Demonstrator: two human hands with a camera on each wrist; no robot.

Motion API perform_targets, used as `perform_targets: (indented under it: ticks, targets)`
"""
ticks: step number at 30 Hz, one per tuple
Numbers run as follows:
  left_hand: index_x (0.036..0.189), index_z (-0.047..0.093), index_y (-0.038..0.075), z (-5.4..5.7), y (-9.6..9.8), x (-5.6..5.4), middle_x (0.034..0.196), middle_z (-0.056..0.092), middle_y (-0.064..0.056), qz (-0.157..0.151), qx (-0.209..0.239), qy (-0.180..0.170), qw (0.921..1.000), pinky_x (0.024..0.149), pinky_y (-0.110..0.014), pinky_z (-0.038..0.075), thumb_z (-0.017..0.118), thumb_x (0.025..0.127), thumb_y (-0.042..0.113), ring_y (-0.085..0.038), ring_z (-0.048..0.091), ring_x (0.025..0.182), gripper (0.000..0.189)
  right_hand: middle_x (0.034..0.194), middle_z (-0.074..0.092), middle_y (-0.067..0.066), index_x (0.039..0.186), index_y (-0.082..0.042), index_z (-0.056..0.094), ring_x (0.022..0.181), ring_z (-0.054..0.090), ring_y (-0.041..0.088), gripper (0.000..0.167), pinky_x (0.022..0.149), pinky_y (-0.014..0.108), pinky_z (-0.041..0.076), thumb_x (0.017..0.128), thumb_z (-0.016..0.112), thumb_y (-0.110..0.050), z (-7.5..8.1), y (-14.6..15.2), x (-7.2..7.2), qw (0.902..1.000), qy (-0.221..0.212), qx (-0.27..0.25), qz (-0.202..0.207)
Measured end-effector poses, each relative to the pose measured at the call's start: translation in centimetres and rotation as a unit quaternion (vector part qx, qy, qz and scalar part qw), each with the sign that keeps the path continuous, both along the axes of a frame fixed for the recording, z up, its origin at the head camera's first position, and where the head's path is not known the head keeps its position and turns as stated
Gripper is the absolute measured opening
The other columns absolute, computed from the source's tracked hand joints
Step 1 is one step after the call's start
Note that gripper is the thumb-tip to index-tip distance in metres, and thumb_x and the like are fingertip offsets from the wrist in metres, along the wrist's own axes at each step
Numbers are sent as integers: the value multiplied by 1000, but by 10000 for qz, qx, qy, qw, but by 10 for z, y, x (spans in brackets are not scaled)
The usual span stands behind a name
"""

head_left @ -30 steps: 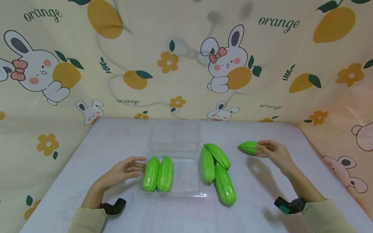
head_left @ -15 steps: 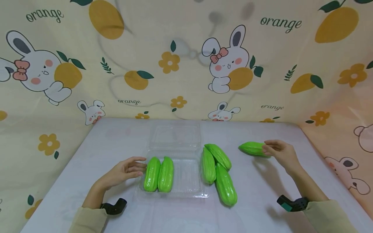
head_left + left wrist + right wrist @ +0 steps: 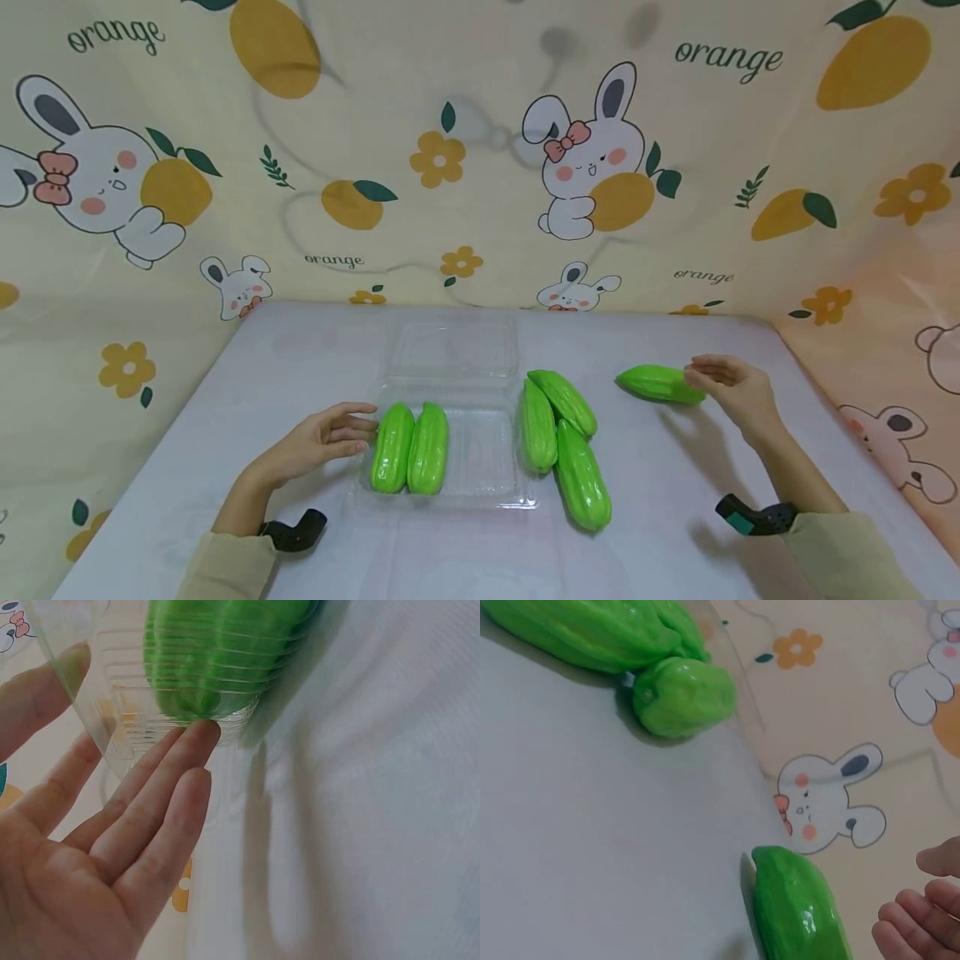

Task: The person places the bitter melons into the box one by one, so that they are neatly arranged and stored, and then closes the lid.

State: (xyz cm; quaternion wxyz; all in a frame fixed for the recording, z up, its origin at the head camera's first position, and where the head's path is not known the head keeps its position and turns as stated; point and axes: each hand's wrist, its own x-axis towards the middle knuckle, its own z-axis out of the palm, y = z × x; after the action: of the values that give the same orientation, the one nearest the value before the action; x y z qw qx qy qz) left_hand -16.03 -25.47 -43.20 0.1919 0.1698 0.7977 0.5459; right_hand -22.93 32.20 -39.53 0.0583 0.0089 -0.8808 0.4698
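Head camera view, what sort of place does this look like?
Possibly a makeshift recording booth: a white-topped table, a rabbit-and-orange printed backdrop rising behind it, and a black device worn at each wrist.

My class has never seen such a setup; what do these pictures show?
No machine here: just a person's bare left hand and right hand. The wide picture is taken from the head, the close ones from each wrist. On the white table sits an open clear box holding two green vegetables, with three more right of it and a lone vegetable farther right. The left hand is at the box's left side; the right is close to the lone vegetable, seemingly gripping nothing.
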Motion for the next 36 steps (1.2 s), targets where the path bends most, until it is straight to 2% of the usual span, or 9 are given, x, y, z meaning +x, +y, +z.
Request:
perform_targets:
  ticks: [1, 9, 13, 19, 26, 30, 31, 33, 36]
  targets:
    - [144, 33, -4, 0, 0, 0, 139, 48, -33, -2, -7, 8, 10000, 94, -22, 53, 61, 95, 21, -38, 57, 124, 61, 81, 59, -41, 115, 2, 61, 79, 56, -22, 38, 69, 1, 45, 92, 67, -27, -1, 1, -1, 10000, 4, 31, -13]
    - [144, 33, -4, -1, -1, -1, 139, 49, -33, -8, -18, 73, 10000, 93, -20, 52, 61, 95, 21, -41, 56, 124, 61, 85, 63, -37, 109, -7, 64, 81, 59, -21, 22, 70, 0, 47, 89, 69, -15, -6, 10, -8, 9986, 311, -415, 73]
    - [144, 33, -4, 0, -1, -1, 139, 49, -32, 4, -40, 72, 10000, 93, -21, 53, 61, 95, 21, -42, 55, 124, 61, 87, 64, -36, 110, -3, 64, 80, 61, -19, 24, 70, 1, 48, 88, 70, -11, -9, 12, -10, 9977, 400, -514, 167]
    - [144, 33, -4, 1, 0, 0, 139, 49, -33, 8, -40, 46, 10000, 94, -21, 53, 61, 95, 21, -43, 54, 124, 62, 87, 57, -41, 119, 8, 57, 82, 54, -24, 44, 69, 0, 45, 90, 69, -22, -13, 15, -13, 9997, 193, 96, 146]
    - [144, 33, -4, 1, 0, 0, 139, 49, -33, -7, -18, 32, 10000, 93, -20, 52, 61, 95, 21, -41, 55, 124, 62, 89, 49, -44, 128, 7, 53, 86, 47, -24, 59, 70, 0, 41, 89, 68, -35, -17, 17, -16, 9983, -244, 525, 101]
    - [144, 33, -4, 0, -1, 0, 139, 49, -33, -6, 16, 24, 10000, 93, -20, 52, 61, 95, 21, -37, 58, 123, 62, 91, 45, -44, 130, 7, 51, 88, 44, -25, 60, 72, -1, 40, 90, 68, -35, -20, 19, -18, 9971, -314, 665, 199]
    - [144, 33, -4, -1, -1, -1, 139, 49, -33, -8, 28, 21, 10000, 93, -19, 52, 61, 95, 21, -36, 58, 123, 62, 93, 46, -42, 131, 7, 51, 89, 44, -25, 61, 73, -2, 40, 90, 68, -35, -21, 20, -18, 9968, -322, 703, 222]
    - [144, 33, -4, -1, -1, -1, 139, 48, -33, -16, 60, 14, 10000, 93, -19, 52, 61, 95, 20, -34, 59, 122, 61, 102, 56, -30, 131, 7, 50, 90, 42, -25, 61, 74, -3, 40, 90, 68, -34, -23, 20, -18, 9959, -310, 818, 241]
    - [144, 33, -5, -2, -2, -1, 139, 48, -34, -17, 92, 3, 10000, 93, -19, 52, 61, 95, 20, -33, 59, 122, 61, 122, 64, 7, 133, 6, 50, 92, 38, -25, 62, 75, -3, 40, 90, 68, -34, -25, 20, -20, 9944, -346, 963, 265]
